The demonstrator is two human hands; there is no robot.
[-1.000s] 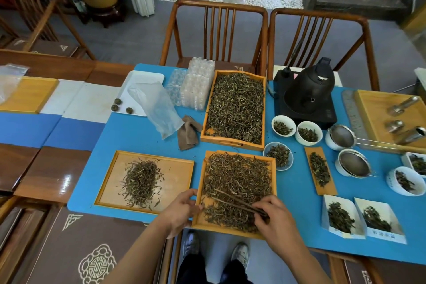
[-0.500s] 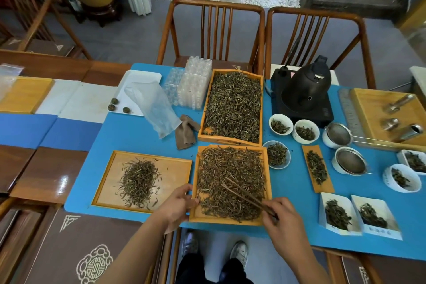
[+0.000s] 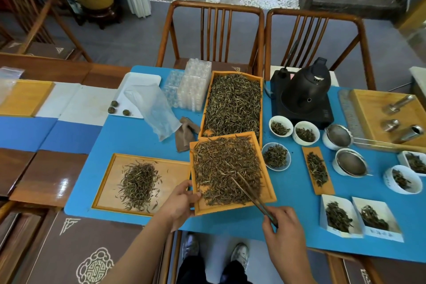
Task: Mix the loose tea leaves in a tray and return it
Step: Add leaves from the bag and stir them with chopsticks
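An orange wooden tray heaped with loose tea leaves lies at the near middle of the blue mat, turned a little askew. Its far edge overlaps the near end of a second, longer tray of tea. My left hand grips the near left edge of the tray, thumb on the rim. My right hand pinches a pair of thin wooden chopsticks whose tips rest in the leaves at the tray's near right part.
A third tray with a small tea pile lies to the left. White cups, strainers, a black kettle and paper boxes of tea crowd the right. A plastic bag and brown cloth lie at the back left.
The tray has slid away from me and turned, its far edge now over the longer tray. My right hand drew back toward me with the chopsticks.
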